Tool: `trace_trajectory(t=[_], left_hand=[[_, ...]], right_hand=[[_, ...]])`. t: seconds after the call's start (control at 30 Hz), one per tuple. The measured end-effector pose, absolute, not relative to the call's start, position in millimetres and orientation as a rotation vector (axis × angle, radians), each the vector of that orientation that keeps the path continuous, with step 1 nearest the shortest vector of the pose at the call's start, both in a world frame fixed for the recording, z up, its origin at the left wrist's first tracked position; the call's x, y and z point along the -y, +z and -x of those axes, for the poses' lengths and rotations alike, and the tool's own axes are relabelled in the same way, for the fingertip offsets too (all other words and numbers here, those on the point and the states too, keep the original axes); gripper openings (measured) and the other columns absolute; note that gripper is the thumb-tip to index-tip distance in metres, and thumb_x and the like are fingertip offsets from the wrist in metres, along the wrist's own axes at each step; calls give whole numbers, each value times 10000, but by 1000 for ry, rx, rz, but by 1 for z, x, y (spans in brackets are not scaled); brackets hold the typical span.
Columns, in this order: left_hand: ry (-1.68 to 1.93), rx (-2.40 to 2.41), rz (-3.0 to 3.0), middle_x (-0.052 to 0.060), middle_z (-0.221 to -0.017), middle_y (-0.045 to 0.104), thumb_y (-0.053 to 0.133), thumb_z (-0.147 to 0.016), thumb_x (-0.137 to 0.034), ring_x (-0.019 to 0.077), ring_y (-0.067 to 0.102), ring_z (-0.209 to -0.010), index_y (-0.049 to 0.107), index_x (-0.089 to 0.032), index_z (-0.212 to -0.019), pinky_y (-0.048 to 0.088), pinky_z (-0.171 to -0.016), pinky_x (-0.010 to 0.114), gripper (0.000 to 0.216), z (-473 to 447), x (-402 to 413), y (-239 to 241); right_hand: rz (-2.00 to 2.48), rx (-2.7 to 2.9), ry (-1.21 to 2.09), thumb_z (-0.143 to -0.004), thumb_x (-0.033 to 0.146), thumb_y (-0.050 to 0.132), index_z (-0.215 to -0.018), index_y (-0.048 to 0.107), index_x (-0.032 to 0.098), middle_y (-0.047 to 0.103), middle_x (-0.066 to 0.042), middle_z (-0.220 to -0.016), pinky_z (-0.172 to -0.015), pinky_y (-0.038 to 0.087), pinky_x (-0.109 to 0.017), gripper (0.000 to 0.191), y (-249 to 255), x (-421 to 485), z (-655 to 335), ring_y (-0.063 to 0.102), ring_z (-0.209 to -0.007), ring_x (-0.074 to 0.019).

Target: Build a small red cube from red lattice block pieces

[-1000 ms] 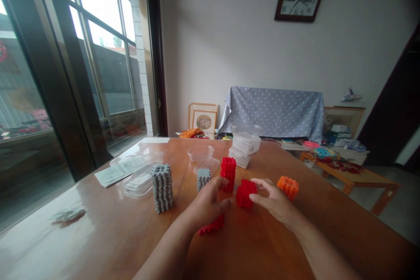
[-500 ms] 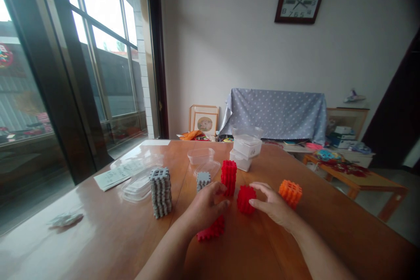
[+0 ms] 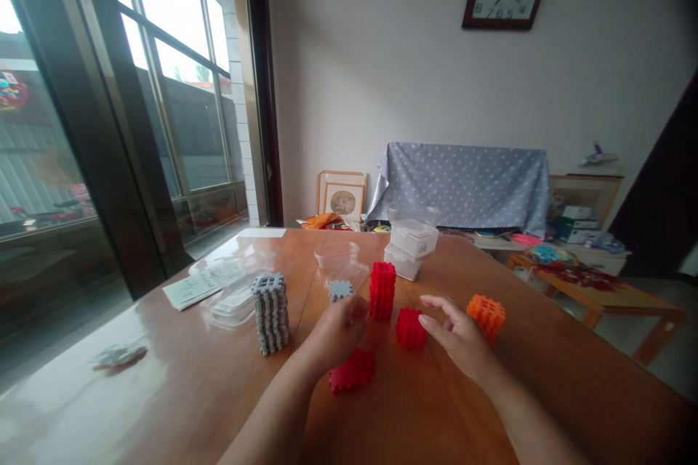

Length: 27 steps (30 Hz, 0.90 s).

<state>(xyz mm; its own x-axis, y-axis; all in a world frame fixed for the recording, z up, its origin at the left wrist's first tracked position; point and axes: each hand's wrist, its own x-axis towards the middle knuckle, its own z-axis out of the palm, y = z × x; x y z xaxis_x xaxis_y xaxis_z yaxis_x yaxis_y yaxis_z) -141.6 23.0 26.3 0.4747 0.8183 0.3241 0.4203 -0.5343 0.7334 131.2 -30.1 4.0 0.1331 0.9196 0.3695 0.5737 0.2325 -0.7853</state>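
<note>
My left hand (image 3: 339,333) is above the table with its fingers curled together; whatever may be in them is hidden. Just right of it stands a tall red stack of interlocking plastic pieces (image 3: 382,292). Below it lies a flatter group of red pieces (image 3: 352,370), partly covered by the hand. My right hand (image 3: 456,334) is open, thumb and fingers apart, beside a short red stack (image 3: 411,328). To its right is an orange stack (image 3: 486,317). A tall grey stack (image 3: 270,314) stands at left, and a smaller grey one (image 3: 341,290) shows behind my left hand.
Clear plastic tubs and lids (image 3: 234,304) lie on the wooden table (image 3: 190,385), with paper sheets (image 3: 190,290) beside them. Lidded boxes (image 3: 413,238) are stacked at the back. A crumpled plastic bag (image 3: 118,355) lies at the left.
My left hand has drawn slightly back from the tall red stack and its fingers have curled in. My right hand has come off the short red stack. The view has tilted slightly down.
</note>
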Motion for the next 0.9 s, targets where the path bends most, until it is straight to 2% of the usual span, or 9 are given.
trace_trajectory(t=[0.13, 0.33, 0.43, 0.53, 0.73, 0.9], left_hand=[[935, -1090, -2127, 30, -902, 689, 478, -789, -89, 172, 610, -809, 634, -186, -952, 429, -694, 254, 246, 142, -28, 23], [975, -1136, -2088, 13, -832, 670, 492, -804, -126, 158, 587, -766, 636, -185, -920, 410, -668, 244, 193, 141, -33, 15], [973, -1128, -2072, 10, -835, 671, 508, -791, -125, 151, 586, -758, 640, -182, -929, 412, -671, 240, 199, 141, -34, 13], [964, -1123, -2063, 10, -837, 673, 517, -781, -125, 146, 583, -748, 639, -180, -928, 409, -663, 237, 199, 140, -33, 13], [963, -1136, -2047, -6, -802, 660, 520, -796, -140, 135, 567, -713, 636, -185, -929, 390, -633, 229, 182, 138, -31, 13], [984, -1125, -2045, -4, -804, 648, 519, -802, -135, 130, 550, -710, 627, -175, -918, 383, -619, 222, 164, 138, -31, 16]], right_hand=[[1335, 1786, 528, -891, 397, 627, -1208, 689, 234, 706, -78, -1182, -932, 526, -375, 362, 16, 45, -94, 649, -1070, -252], [1324, 2169, 511, -822, 345, 738, -1324, 644, 281, 630, -74, -1337, -1104, 434, -418, 515, 25, 64, -30, 555, -1252, -281], [1368, 2252, 509, -808, 409, 761, -1369, 606, 283, 622, -89, -1341, -1101, 427, -457, 596, 23, 63, -11, 550, -1248, -317], [1394, 2275, 499, -826, 389, 738, -1371, 605, 275, 628, -100, -1332, -1095, 427, -465, 572, 17, 58, -4, 556, -1240, -329], [1405, 2148, 474, -757, 253, 769, -1268, 670, 293, 649, -61, -1244, -1075, 445, -402, 522, 13, 58, -12, 576, -1192, -284], [1401, 2043, 424, -773, 245, 751, -1172, 698, 297, 642, -46, -1185, -1022, 476, -383, 406, 18, 62, -30, 599, -1128, -256]])
